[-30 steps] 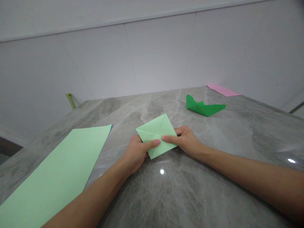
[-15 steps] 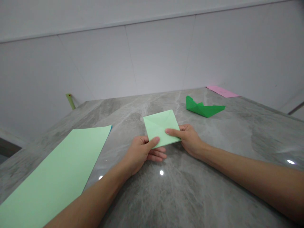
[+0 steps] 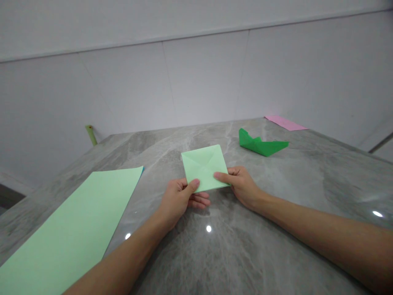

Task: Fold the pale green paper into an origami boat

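Observation:
A folded light green paper square (image 3: 204,164) with diagonal creases is held above the grey table. My left hand (image 3: 181,196) pinches its lower left corner, thumb on top, with the other fingers partly showing under the near edge. At the lower right corner my right hand (image 3: 241,182) grips the paper, its thumb lying on the upper face and its fingers mostly hidden beneath. Beyond my right hand a dark green folded paper boat (image 3: 262,146) stands on the table.
Large light green sheets (image 3: 80,221) lie on the left, a blue edge showing under one corner. Pink paper (image 3: 285,122) rests at the table's far right edge. The grey marbled table (image 3: 239,254) meets a white wall (image 3: 202,82) at the back. A yellow-green pipe (image 3: 91,134) stands behind the left edge.
The view has tilted up slightly, so everything sits a little lower in the frame. Both hands keep hold of the paper square, which has shifted slightly left.

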The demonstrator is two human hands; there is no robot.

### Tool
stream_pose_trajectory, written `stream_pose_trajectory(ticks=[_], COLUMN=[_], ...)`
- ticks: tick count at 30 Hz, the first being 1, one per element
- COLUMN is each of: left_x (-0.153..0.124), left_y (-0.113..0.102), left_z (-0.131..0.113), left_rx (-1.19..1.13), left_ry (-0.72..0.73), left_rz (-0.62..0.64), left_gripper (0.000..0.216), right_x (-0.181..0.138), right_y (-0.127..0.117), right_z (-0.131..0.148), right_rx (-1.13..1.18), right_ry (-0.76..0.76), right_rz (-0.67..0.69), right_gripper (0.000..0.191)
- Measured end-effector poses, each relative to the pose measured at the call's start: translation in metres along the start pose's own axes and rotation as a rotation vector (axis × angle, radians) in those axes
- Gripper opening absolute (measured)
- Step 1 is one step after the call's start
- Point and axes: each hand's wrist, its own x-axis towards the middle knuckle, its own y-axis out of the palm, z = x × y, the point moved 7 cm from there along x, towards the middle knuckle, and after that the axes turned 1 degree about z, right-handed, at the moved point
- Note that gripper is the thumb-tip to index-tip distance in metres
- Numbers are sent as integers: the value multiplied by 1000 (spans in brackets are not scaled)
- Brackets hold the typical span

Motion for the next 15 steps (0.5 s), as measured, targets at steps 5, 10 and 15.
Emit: stream_pose_trajectory(ticks=[5, 10, 15], left_x=[2, 3, 0], left_y=[-2, -1, 1], left_z=[1, 2, -3], left_rx=[-23, -88, -150], left_ry=[-4, -25, -7], left_rz=[-29, -1, 3], left_gripper=[24, 30, 31], right_x=[0, 0, 0], right_y=[-2, -4, -3], right_z=[-1, -2, 0], right_rx=[-30, -38, -56], right_ry=[-20, -29, -16], right_rz=[10, -4, 5], right_gripper=[33, 32, 31])
